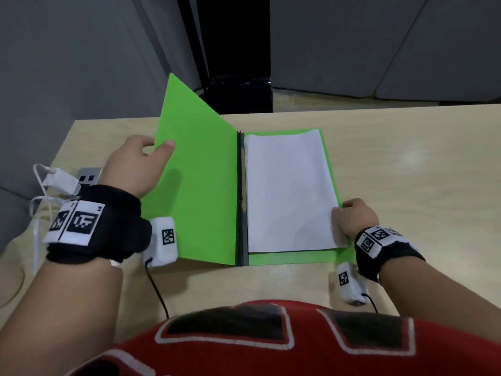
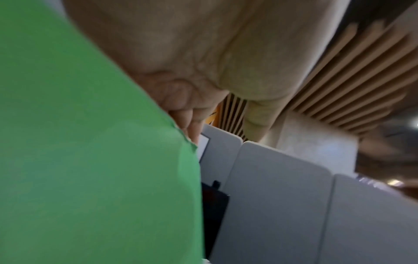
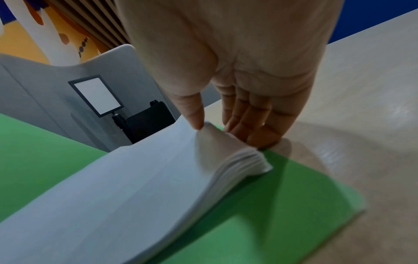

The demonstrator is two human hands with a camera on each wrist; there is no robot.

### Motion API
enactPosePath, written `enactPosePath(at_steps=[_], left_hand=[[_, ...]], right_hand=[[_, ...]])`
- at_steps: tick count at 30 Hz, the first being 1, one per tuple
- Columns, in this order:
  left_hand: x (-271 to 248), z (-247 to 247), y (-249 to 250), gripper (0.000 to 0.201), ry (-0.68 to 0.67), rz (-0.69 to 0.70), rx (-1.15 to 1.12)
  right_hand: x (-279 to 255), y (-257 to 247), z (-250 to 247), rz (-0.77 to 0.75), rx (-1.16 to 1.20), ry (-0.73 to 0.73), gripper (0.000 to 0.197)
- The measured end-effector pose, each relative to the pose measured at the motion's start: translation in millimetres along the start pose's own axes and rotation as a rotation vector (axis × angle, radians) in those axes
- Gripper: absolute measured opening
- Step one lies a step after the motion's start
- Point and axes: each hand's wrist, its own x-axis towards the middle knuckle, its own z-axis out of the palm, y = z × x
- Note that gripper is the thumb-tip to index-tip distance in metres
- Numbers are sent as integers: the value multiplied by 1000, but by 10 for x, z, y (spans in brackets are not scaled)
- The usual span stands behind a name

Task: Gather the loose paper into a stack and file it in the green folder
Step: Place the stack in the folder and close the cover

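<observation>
The green folder (image 1: pixel 200 185) lies open on the wooden table (image 1: pixel 406 164), its black spine running down the middle. My left hand (image 1: pixel 160 143) pinches the left cover's outer edge, thumb on the inner face, and holds it tilted up. In the left wrist view the cover (image 2: pixel 79 160) fills the left side beside my left hand (image 2: pixel 194 100). A white paper stack (image 1: pixel 287 191) rests on the folder's right half. My right hand (image 1: pixel 343 210) grips its near right corner. The right wrist view shows the thumb on top of the paper stack (image 3: pixel 135 178), its corner bent up, fingers at its edge over the folder (image 3: pixel 282 205).
A grey USB hub (image 1: pixel 88 178) with white cables lies at the table's left edge by my left wrist. A black stand base (image 1: pixel 241 96) sits behind the table's far edge, with grey partition panels (image 1: pixel 379 50) beyond. Bare tabletop stretches to the right of the folder.
</observation>
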Motion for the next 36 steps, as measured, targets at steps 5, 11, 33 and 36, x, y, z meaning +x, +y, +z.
enactPosePath(at_steps=[5, 11, 33, 36], left_hand=[[-538, 42, 446, 60, -188, 154, -357], [-825, 329, 659, 52, -478, 217, -590], [-354, 1591, 115, 71, -660, 79, 309], [-315, 1630, 79, 69, -640, 140, 399]], right_hand=[[52, 186, -16, -20, -64, -21, 32], [61, 377, -119, -18, -71, -18, 32], [-174, 172, -112, -239, -24, -86, 56], [-137, 192, -71, -281, -96, -96, 63]])
